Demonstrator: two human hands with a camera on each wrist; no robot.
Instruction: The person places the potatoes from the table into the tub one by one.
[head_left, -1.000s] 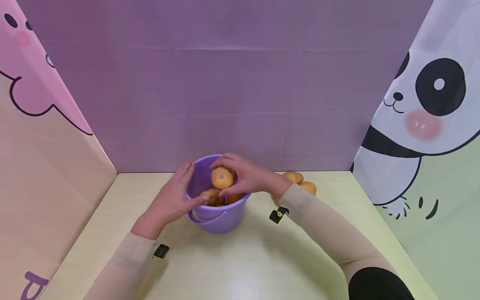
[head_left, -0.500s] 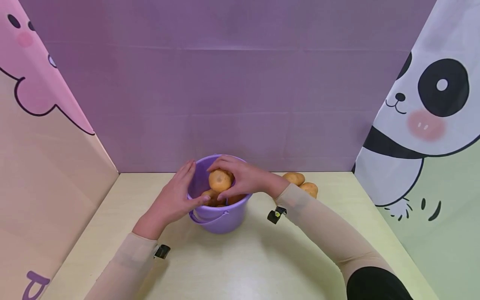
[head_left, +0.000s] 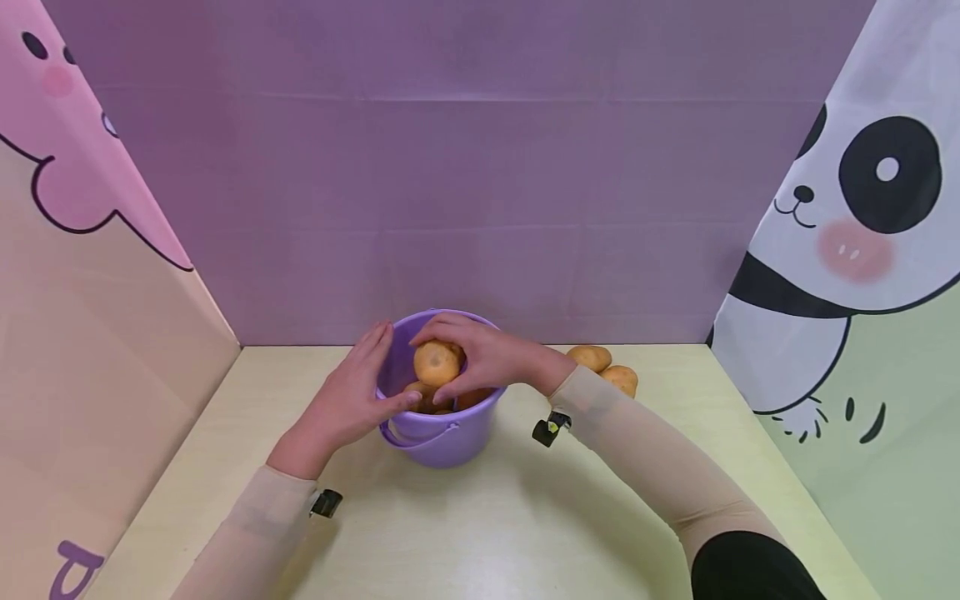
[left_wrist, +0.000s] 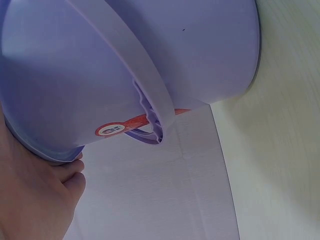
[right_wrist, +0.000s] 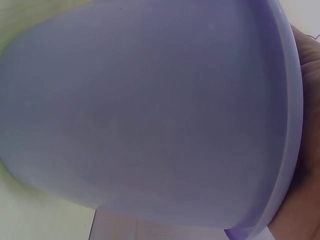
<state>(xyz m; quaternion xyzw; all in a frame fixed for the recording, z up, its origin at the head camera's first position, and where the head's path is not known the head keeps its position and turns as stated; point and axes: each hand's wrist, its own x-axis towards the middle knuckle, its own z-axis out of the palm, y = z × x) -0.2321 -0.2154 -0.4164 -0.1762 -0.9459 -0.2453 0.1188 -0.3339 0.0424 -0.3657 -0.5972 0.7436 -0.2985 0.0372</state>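
The right hand (head_left: 491, 360) curls its fingers round a potato (head_left: 436, 363) just above the purple bucket (head_left: 438, 437), between both hands. The left hand (head_left: 347, 402) rests spread against the bucket's rim. Two more potatoes (head_left: 603, 368) lie on the worktop (head_left: 480, 533) behind the right wrist.

Lit evenly and softly from above, bright without being harsh. Casting only faint, diffuse shadows under the arms and beside the bucket (head_left: 435, 437) on the table (head_left: 480, 525). Showing a pale sheen on the tabletop near the bottom edge of the head view. Bending straight lines slightly toward the corners of the head view, wide-angle style. Staying sharp at the centre there. Blurring in both wrist views, with the bucket wall (right_wrist: 150, 110) too close, filling the frame in soft focus.
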